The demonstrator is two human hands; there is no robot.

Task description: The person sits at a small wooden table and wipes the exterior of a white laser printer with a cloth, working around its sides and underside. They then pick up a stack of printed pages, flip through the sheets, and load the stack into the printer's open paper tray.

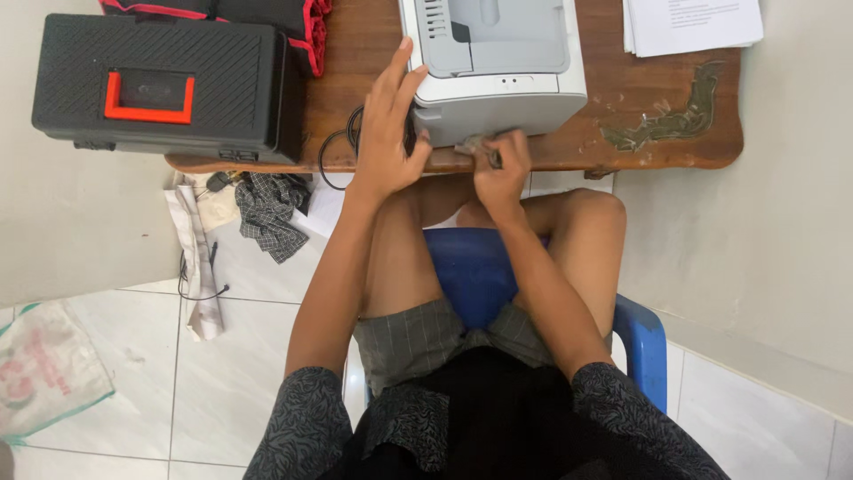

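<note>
Fingers point(402, 67) of the left hand point(386, 133) lie spread flat against the grey printer's point(498, 84) left side on the wooden surface point(622, 116); the right hand point(500, 164) pinches a small grey cloth point(474, 144) at its front edge.

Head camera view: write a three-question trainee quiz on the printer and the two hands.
1. True or false: the left hand rests flat on the printer's left front corner.
2. What does the right hand pinch against the printer's front edge? A) a grey cloth B) a screwdriver C) a sheet of paper
3. Which closed box sits at the left end of the wooden desk?

Key: 1 true. 2 A. 3 the black case with an orange handle.
</note>
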